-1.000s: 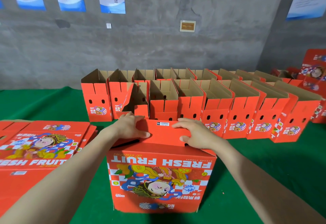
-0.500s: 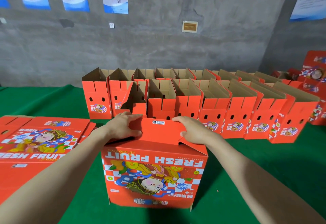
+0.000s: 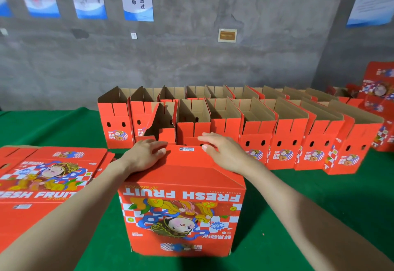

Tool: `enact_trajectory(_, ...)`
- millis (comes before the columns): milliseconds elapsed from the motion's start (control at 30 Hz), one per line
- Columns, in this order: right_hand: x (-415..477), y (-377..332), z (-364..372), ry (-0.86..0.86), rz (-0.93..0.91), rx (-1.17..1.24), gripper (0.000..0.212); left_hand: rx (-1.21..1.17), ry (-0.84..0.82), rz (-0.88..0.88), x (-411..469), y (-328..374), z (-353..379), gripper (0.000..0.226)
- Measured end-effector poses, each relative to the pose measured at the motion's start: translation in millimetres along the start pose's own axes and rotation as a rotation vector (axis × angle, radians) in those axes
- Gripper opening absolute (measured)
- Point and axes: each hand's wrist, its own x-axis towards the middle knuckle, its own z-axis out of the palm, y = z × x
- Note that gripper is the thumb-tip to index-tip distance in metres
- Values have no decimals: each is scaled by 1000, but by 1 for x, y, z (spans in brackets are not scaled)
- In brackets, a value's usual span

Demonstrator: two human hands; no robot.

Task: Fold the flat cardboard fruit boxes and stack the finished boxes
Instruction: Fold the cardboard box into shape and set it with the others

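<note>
A red "FRESH FRUIT" cardboard box (image 3: 181, 213) stands upside down on the green table in front of me, its print inverted. My left hand (image 3: 145, 155) lies flat on the left part of its top flaps, fingers pointing right. My right hand (image 3: 221, 153) rests on the right part of the same flaps, fingers stretched toward the far edge. Both hands press down with straight fingers. A stack of flat unfolded boxes (image 3: 42, 177) lies at my left.
Two rows of folded open-topped red boxes (image 3: 287, 142) stand behind the box, from centre to right. More red boxes (image 3: 379, 91) are piled at the far right. The green table cover (image 3: 309, 206) shows to the right; a grey wall with posters is behind.
The box has slid a little away from me and slightly left, with both hands still on its top flaps. The fingers have flattened over the flaps.
</note>
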Motion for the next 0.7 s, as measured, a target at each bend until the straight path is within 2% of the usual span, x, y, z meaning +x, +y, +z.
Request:
enact_trajectory(100, -4, -13, 15, -148, -122, -217, 61, -5, -23, -8, 2, -1, 0, 45)
enact_trajectory(167, -5, -17, 25, -286, -133, -310, 66, 18, -68, -9, 3, -1, 0, 47)
enact_trajectory(233, -4, -17, 33, -445, -68, -295, 64, 57, -110, -11, 4, -4, 1, 50)
enact_trajectory(300, -4, -16, 36, -490, -35, -258, 62, 108, -154, -24, 5, -6, 4, 54)
enact_trajectory(433, -6, -14, 33, -334, -41, -201, 61, 144, -141, -56, 7, -4, 8, 60)
enact_trajectory(533, -11, -7, 29, -200, -14, -191, 58, 19, 26, -99, 4, -8, 2, 62)
enact_trajectory(633, -16, 9, 20, -131, 132, -227, 58, -57, 64, -244, 1, -18, -6, 70)
enact_trajectory(700, -22, 24, 15, -39, 282, -156, 64, -72, 1, -352, -2, -27, -9, 66)
